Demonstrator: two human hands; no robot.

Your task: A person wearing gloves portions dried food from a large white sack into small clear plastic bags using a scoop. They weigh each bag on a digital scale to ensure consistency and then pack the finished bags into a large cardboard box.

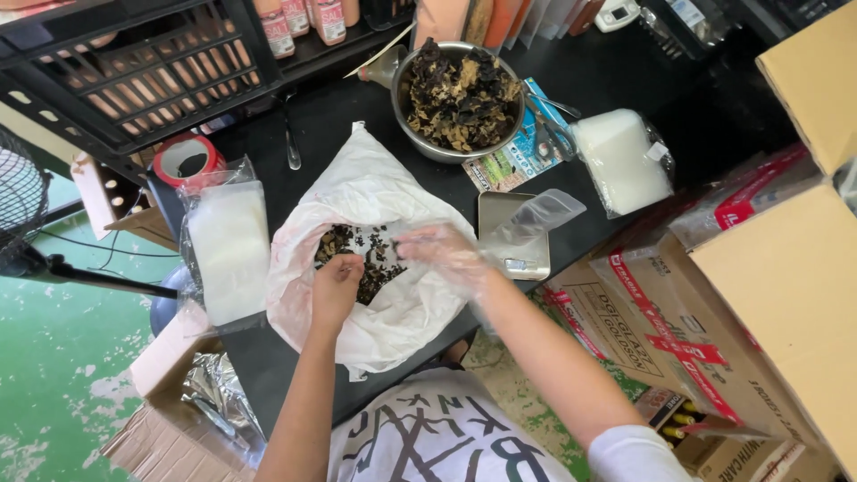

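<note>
Left hand [336, 287] pinches dark dried bits in the crinkly white plastic bag [375, 259] mid-table. Right hand [444, 252], gloved in clear film, spreads wide. Steel bowl [457, 98] behind; taped cardboard boxes [678, 330] right.

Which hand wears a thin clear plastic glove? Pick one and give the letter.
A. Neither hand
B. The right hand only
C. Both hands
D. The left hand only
B: the right hand is wrapped in a thin, crinkled clear plastic glove, while the left hand is bare as it reaches into the dark dried pieces in the open white plastic bag.
</note>
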